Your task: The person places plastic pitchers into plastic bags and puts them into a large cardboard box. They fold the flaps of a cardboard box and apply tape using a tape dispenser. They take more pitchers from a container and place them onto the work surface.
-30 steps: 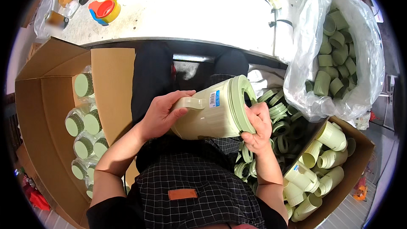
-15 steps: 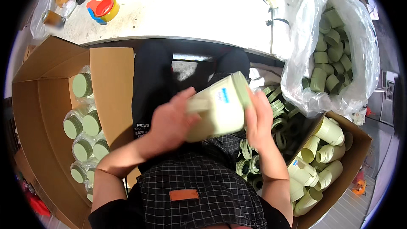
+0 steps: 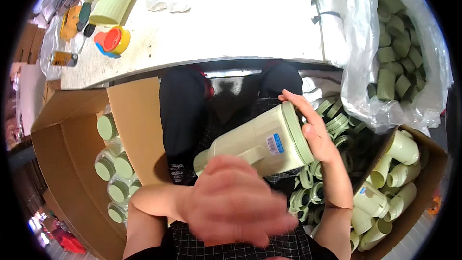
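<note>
Lifted off the jug since half a second ago, the left hand (image 3: pixel 231 202) now floats blurred in the lower middle of the frame, fingers spread, gripping nothing. Just behind it the pale green jug (image 3: pixel 260 144) lies across the lap, long axis running from lower left to upper right, handle facing the camera. Its wide end rests in the right hand (image 3: pixel 313 132), whose fingers curl over the rim, so this hand is nearer. Right of that lie loose green rings (image 3: pixel 332 120); the cardboard box (image 3: pixel 67 163) of lidded jugs sits left. Farthest, the tabletop (image 3: pixel 231 24) fills the upper frame.
</note>
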Demonstrator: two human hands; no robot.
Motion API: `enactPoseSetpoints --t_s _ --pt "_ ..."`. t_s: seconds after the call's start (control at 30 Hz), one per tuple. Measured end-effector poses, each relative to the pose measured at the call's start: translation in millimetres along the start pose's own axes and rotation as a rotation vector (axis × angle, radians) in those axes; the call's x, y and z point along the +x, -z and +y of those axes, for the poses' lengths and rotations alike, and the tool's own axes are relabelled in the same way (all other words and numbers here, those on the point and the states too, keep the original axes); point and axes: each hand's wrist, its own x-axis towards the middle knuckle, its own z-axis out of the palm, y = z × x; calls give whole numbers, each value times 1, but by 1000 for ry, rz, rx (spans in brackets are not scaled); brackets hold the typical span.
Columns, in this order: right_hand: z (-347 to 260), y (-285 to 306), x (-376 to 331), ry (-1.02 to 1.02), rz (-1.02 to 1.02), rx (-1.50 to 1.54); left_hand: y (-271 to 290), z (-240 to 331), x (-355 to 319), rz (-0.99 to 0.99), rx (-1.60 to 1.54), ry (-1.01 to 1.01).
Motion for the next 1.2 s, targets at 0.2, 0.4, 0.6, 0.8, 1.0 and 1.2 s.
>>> enactPoseSetpoints --t_s 0.2,0.4,0.6,0.8,1.0,1.2 --pt "1 8 13 17 16 -27 -54 -211 122 275 401 12" --pt "28 20 35 90 48 37 -63 -241 138 49 332 453" --pt "39 18 53 38 67 159 -59 -246 139 58 270 540" --pt "39 20 89 -214 464 395 -73 -162 146 -38 -512 513" --pt "49 20 67 -20 561 582 -60 -115 130 -4 -462 441" --pt "135 38 40 2 1005 847 -25 -131 103 -58 -1313 407"
